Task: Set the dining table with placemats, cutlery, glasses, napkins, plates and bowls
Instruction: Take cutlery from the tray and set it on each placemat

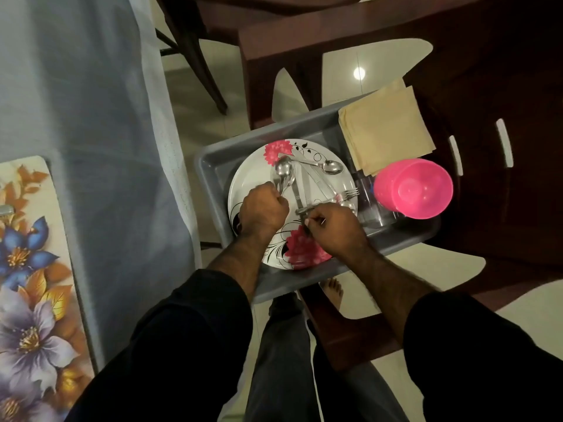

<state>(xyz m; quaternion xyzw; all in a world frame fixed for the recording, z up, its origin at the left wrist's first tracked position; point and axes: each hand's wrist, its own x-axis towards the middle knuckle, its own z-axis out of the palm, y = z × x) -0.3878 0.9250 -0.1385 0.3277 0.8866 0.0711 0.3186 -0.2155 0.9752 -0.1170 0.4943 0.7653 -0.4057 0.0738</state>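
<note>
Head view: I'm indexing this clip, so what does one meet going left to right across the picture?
Floral placemat → grey tablecloth → left hand gripping spoons → right hand pinching cutlery → pink bowls → dark wooden chair.

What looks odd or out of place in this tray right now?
Nothing is spilled or broken. The cutlery lies in a crossed, jumbled heap on the floral plate instead of sorted. The grey tray sits on a dark chair, its near edge overhanging the floor. The left hand grips spoons; the right hand pinches another piece.
</note>
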